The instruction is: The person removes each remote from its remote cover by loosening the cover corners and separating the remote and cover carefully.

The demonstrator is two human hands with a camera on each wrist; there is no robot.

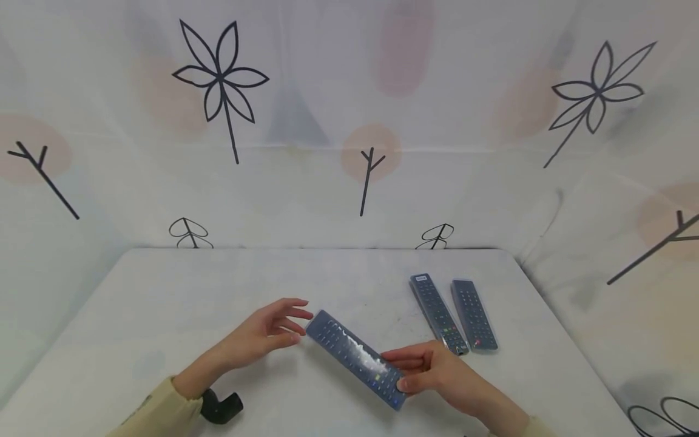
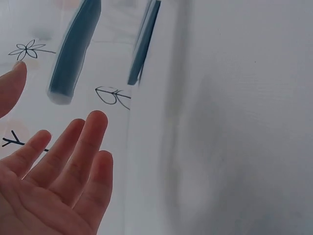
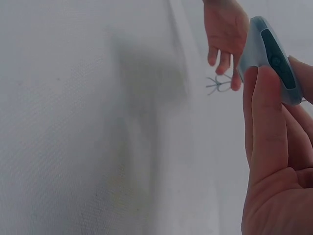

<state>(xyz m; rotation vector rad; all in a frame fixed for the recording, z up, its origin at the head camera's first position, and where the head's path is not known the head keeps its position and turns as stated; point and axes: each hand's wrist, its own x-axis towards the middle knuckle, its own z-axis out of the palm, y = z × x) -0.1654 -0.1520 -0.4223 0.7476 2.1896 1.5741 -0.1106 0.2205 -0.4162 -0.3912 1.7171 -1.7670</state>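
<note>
Right hand (image 1: 431, 370) pinches the near end of the sleeved remote (image 1: 356, 359) above the table (image 1: 164, 303), left hand (image 1: 270, 331) spread beside its far tip — that slick cover could slip free.

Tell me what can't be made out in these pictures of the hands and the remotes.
- Button labels on the held remote: head view, too small, glare on its clear sleeve.
- Right hand grip underneath: head view, remote and fingers hide it.
- Whether the left hand touches the remote tip: head view, too close to tell.
- Two lying remotes: left wrist view, blurred, cut off at the top edge.
</note>
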